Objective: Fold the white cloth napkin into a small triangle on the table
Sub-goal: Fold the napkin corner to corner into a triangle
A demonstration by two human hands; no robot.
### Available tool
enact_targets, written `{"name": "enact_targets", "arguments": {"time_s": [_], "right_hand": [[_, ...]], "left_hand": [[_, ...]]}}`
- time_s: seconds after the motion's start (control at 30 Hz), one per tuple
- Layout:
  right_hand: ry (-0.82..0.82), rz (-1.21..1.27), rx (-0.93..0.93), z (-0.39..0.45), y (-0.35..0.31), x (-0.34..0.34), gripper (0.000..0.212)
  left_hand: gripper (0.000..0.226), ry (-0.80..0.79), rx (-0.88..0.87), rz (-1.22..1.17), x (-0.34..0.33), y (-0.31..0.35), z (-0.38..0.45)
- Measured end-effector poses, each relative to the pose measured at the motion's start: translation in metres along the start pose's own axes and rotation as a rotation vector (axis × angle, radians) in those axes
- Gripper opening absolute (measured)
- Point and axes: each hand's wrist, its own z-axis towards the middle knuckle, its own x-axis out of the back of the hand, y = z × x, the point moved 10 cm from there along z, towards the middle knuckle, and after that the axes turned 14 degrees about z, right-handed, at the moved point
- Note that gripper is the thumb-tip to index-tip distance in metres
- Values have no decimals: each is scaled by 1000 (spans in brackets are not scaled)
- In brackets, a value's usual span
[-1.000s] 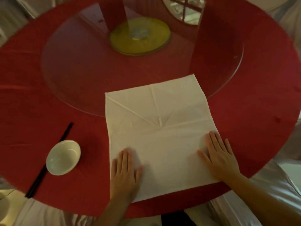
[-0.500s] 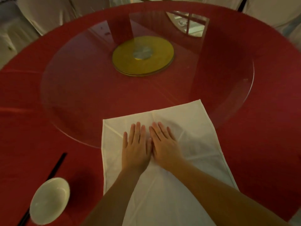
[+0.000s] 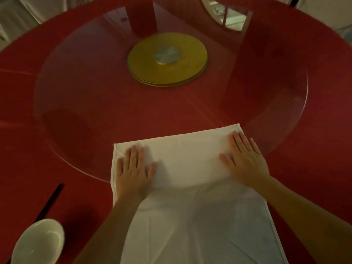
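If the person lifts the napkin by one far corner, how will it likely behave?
The napkin will probably drape and sag: it lies limp, with soft creases, and follows the step at the glass turntable edge. It looks thin, so likely light. Both flat hands, left hand and right hand, pressing it suggest that it could slide on the glass.

Left of the napkin (image 3: 190, 197), a white bowl (image 3: 38, 242) and what look like black chopsticks (image 3: 50, 202) occupy the cloth. The glass turntable (image 3: 95, 103) beyond lies bare around its yellow hub (image 3: 167, 59).
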Motion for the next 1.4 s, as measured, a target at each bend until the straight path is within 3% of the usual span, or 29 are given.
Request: {"name": "enact_targets", "arguments": {"time_s": [0.23, 0.3, 0.43, 0.53, 0.67, 0.77, 0.87, 1.03, 1.13, 1.27, 1.4], "right_hand": [[-33, 27, -5, 3, -5, 6, 86], [-8, 37, 12, 5, -17, 16, 80], [66, 218, 218, 26, -96, 37, 50], [-120, 477, 334, 51, -186, 20, 26], [-304, 502, 415, 86, -292, -14, 31], [-415, 387, 452, 96, -338, -43, 43], [-437, 251, 490, 94, -356, -61, 38], [-372, 257, 456, 92, -353, -49, 24], [-275, 341, 507, 73, -341, -18, 21], [-121, 506, 548, 23, -299, 35, 21], [-92, 702, 402, -48, -231, 66, 21]], "left_hand": [[70, -43, 11, -30, 11, -7, -2], [66, 17, 39, -70, 26, -12, -8], [59, 207, 372, -245, 54, -49, -44], [47, 185, 640, -349, 42, -78, -78], [44, 65, 855, -566, 11, -104, -114], [55, -41, 844, -592, -6, -111, -120], [59, -106, 862, -680, -15, -117, -115], [36, -158, 807, -766, -21, -115, -100], [26, -103, 752, -773, -12, -115, -102], [13, 49, 560, -537, 21, -108, -105], [9, 179, 370, -480, 56, -81, -120]]}}
